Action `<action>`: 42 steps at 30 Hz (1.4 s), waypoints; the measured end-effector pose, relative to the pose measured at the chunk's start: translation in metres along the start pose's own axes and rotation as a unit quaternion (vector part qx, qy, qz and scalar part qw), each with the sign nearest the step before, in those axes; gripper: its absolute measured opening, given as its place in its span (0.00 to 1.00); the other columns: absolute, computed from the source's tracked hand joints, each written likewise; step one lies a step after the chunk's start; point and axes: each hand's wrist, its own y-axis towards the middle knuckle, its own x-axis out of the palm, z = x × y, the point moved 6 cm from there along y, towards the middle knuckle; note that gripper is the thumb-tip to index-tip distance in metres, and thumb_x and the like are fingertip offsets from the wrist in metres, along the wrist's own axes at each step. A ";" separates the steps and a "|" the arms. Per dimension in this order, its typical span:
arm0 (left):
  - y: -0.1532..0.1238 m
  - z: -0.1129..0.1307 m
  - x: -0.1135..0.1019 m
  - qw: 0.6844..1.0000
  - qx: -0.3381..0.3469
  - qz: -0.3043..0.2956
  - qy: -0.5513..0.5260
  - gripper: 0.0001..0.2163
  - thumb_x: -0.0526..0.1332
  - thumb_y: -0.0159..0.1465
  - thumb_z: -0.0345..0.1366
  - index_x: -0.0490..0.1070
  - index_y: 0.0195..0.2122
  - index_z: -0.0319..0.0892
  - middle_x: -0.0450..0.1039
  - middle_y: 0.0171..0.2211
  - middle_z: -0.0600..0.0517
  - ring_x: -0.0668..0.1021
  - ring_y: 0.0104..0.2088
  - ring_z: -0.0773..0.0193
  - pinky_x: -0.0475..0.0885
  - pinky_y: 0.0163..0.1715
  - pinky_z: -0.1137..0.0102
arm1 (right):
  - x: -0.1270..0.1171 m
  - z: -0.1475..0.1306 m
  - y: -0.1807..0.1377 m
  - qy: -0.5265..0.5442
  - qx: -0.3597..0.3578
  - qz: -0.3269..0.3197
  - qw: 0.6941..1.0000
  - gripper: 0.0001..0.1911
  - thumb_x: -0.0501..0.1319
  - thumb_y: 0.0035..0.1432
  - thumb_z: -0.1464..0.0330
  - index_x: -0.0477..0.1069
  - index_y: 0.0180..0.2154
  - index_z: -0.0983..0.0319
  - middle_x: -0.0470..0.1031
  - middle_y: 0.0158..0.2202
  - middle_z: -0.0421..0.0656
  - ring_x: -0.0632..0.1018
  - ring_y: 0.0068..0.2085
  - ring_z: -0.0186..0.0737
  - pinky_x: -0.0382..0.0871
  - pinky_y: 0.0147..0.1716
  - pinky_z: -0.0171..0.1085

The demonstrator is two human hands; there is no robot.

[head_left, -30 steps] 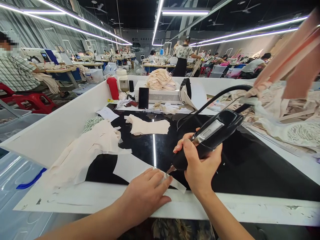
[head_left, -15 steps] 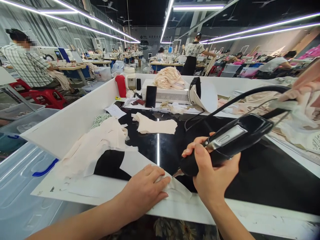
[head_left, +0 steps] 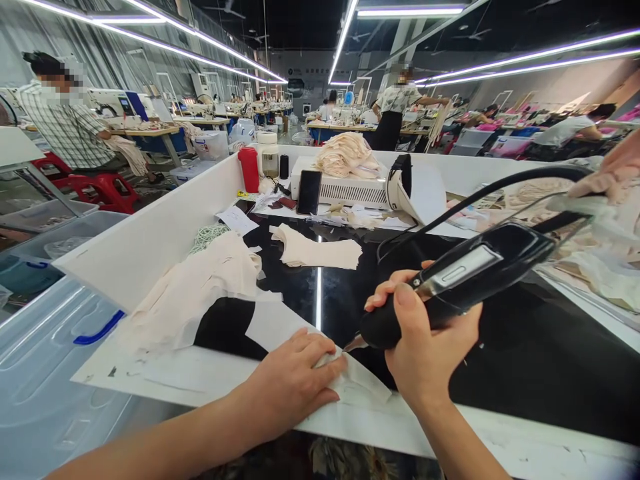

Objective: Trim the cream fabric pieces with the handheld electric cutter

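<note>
Since the picture before, both hands sit slightly lower and more to the right, and the tool body is raised a bit; the cloth piece stays under my fingers. Before me is a black glossy table with a white rim, in a long workshop with light strips above and rows of sewing tables behind; one person in a checked shirt sits at the far left. My left hand lies flat, fingers spread a little, pressing one pale cloth piece at the near edge; my right hand is closed around one black corded cutting tool, its metal tip touching the cloth just beside my left fingertips. On the table I count one heap of cream fabric at left, one folded piece in the middle, one red bottle, one dark phone leaning on a white box.
</note>
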 end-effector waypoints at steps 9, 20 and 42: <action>0.000 0.000 0.002 1.000 0.007 0.011 0.000 0.17 0.67 0.75 0.36 0.72 0.62 0.39 0.76 0.55 0.41 0.78 0.55 0.50 0.76 0.63 0.53 | 0.003 0.004 0.002 0.003 0.003 -0.003 1.000 0.20 0.75 0.60 0.65 0.67 0.47 0.55 0.78 0.32 0.32 0.78 0.26 0.34 0.77 0.27 0.39; 0.001 0.001 0.000 0.999 0.029 0.043 0.000 0.17 0.69 0.73 0.36 0.72 0.59 0.37 0.77 0.53 0.40 0.79 0.55 0.49 0.76 0.62 0.52 | 0.010 0.008 0.001 -0.019 -0.012 -0.007 1.000 0.18 0.74 0.61 0.66 0.67 0.45 0.55 0.78 0.32 0.31 0.78 0.25 0.33 0.78 0.27 0.37; 0.021 -0.033 -0.002 0.984 -0.010 -0.002 0.176 0.12 0.54 0.77 0.24 0.71 0.58 0.35 0.78 0.55 0.41 0.79 0.50 0.52 0.79 0.53 0.59 | -0.016 -0.021 0.006 0.019 0.025 0.019 0.999 0.23 0.78 0.51 0.64 0.70 0.45 0.56 0.77 0.28 0.33 0.76 0.23 0.36 0.76 0.22 0.38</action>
